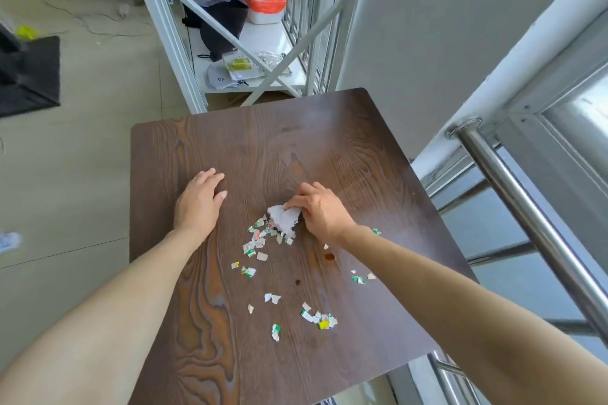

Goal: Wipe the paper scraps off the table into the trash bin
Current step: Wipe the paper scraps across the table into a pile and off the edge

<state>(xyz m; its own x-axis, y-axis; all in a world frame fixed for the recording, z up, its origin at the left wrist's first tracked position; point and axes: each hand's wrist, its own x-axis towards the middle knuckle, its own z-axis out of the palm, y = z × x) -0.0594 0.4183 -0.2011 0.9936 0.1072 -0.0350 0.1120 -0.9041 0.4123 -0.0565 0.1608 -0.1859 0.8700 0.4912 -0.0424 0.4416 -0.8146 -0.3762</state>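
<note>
Currently right hand [320, 210] grips crumpled tissue [284, 219], pressed behind paper scraps [260, 240] to sweep them; left hand [199, 202] flat, open, steadying surface [263, 148] (bin unseen).

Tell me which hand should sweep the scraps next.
Right hand: it already grips the wad of tissue against the scraps. Left hand lies flat and empty on the table.

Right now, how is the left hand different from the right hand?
The left hand lies flat and open on the table, holding nothing; the right hand is curled around a crumpled gray wipe. The left hand rests on bare wood, away from the mess; the right hand sits right at the paper scraps. Both hands are bare and touch the same table.
</note>
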